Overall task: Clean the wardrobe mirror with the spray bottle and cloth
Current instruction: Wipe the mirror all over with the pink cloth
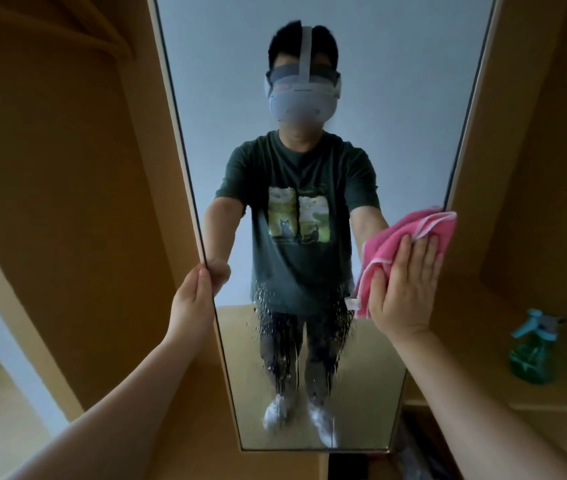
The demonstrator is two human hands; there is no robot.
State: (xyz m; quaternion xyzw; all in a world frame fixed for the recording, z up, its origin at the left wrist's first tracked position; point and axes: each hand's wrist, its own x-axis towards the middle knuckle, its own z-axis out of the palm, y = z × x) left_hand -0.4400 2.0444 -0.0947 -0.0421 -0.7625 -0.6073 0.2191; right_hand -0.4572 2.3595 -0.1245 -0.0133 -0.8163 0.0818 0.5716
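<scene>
Mirror [309, 81]: tall panel on a door standing between wooden wardrobe sides; narrow pale frame along its left and right edges.
Glass condition: droplets [275, 320] and thin runs cover the lower middle area; the upper part reads clear.
Left hand [194, 294]: clasped around the left edge of the mirror door, thumb on the front face, fingers wrapped behind the edge and hidden.
Right hand [406, 289]: palm flat, fingers extended and close together, pressing the cloth against the glass near the right edge.
Cloth [410, 233]: pink, bunched, with a paler border; pinned under the right palm, its upper part projecting above the fingertips and touching the right frame.
Spray bottle [533, 348]: green translucent body, light blue trigger head; standing upright on a wooden ledge [548, 407] inside the wardrobe, right of the mirror, well apart from both hands.
Reflection: person in a dark printed T-shirt [296, 216], both arms reaching toward the glass.
</scene>
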